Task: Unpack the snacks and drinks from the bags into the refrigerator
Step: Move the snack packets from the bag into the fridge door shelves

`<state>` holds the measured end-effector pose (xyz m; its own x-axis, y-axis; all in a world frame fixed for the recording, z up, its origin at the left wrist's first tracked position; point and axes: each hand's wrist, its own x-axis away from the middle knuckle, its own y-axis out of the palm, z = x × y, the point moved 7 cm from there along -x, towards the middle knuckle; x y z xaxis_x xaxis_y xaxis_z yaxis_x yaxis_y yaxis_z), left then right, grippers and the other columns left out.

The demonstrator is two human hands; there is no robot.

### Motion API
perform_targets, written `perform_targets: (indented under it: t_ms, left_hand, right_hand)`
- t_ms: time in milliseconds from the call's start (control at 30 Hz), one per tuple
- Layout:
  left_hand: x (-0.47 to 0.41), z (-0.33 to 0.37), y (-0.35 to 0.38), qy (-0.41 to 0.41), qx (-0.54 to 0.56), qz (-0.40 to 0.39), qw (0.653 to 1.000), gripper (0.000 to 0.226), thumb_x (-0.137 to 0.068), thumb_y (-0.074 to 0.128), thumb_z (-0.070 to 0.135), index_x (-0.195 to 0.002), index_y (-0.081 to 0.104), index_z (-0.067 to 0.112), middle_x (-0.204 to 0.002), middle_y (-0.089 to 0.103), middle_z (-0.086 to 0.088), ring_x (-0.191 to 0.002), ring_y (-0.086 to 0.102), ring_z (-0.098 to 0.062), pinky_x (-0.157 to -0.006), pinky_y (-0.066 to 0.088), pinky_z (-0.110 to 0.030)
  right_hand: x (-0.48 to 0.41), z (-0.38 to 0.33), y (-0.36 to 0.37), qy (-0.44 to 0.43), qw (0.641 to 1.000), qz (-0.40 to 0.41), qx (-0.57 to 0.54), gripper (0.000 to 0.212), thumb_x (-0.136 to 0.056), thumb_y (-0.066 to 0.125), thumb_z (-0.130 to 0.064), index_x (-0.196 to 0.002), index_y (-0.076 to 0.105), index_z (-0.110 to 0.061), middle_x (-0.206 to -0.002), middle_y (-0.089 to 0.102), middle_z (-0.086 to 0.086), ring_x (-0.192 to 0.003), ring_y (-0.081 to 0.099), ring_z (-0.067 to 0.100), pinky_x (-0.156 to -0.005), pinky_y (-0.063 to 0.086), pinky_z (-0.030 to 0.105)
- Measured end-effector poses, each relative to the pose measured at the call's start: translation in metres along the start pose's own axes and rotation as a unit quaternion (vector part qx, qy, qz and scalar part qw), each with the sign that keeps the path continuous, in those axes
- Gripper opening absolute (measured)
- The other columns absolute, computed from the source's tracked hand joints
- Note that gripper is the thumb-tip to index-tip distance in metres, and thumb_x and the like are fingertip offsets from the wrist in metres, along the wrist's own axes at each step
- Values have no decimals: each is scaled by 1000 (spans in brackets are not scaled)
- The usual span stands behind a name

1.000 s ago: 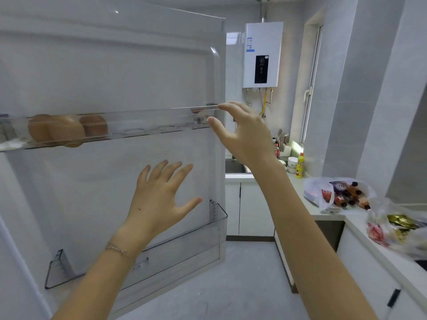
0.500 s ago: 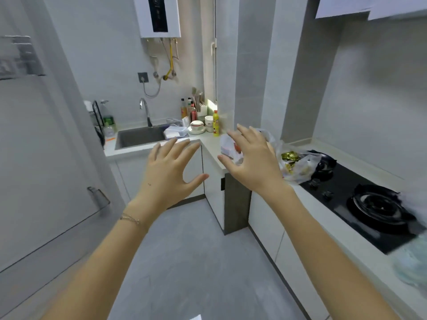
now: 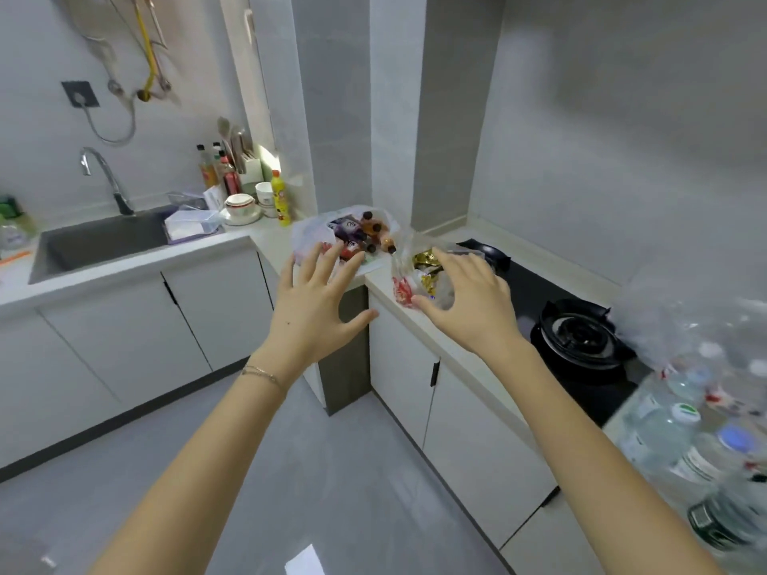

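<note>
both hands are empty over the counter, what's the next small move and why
Probably close the right hand on the clear snack bag just ahead of it: both hands are open and hold nothing, and that bag lies nearer on the counter than the bag of bottled drinks beyond the left hand.

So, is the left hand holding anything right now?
No, the left hand is open with its fingers spread, and nothing is in it.
</note>
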<state>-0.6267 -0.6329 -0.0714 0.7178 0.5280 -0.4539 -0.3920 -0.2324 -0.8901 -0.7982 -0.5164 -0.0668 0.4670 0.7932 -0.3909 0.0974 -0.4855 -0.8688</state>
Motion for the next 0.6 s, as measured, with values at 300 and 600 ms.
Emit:
perform_targets:
  t_ms: [300,600]
  left_hand:
    - [-125,-29,100,55,28,-21,998,83,-81,27,75,-151,31,31,-156,33,-6,-147,21,-31,-116,10,-57]
    - [-226,-43,200,101,34,-76,991,82,-81,29,72,-151,30,31,-159,27,-5,-148,16,-29,-116,7,-56]
  right_hand:
    - [-93,76,70,88,995,-45,34,79,-84,53,-63,-150,24,-32,-157,26,-4,-146,15,19,-114,24,51]
    - [-159,133,125,147,985,-67,58,78,-87,56,-58,-151,23,-30,-158,22,-2,-147,12,22,-115,20,50]
